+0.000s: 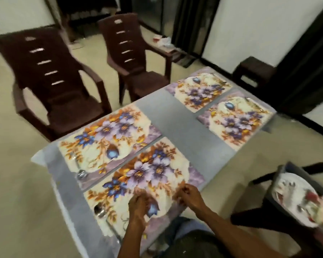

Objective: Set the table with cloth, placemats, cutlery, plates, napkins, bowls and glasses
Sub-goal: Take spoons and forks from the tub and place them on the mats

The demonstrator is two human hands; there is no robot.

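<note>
1. Floral placemat (145, 175), the nearest of four, lies straight under both hands, its long axis running away to the upper right.
2. Left hand (138, 203) hovers over the mat's near part with fingers curled; the blur hides if it holds something.
3. Right hand (189, 195) is beside it, near the mat's right edge, fingers also bent, grip unclear.
4. Cutlery (99, 211) with a shiny bowl lies on this mat's left end, to the left of the left hand, which is the nearer one.
5. Grey basket (283, 175) with white plates stands on a dark stool at the right, well apart from the table; I judge the right hand reaches it more easily.
6. Grey cloth (168, 118) covers the table; further away lie the second mat (104, 135) with its spoon (81, 174), then two more mats.
7. Two brown chairs (50, 81) stand behind the table.
</note>
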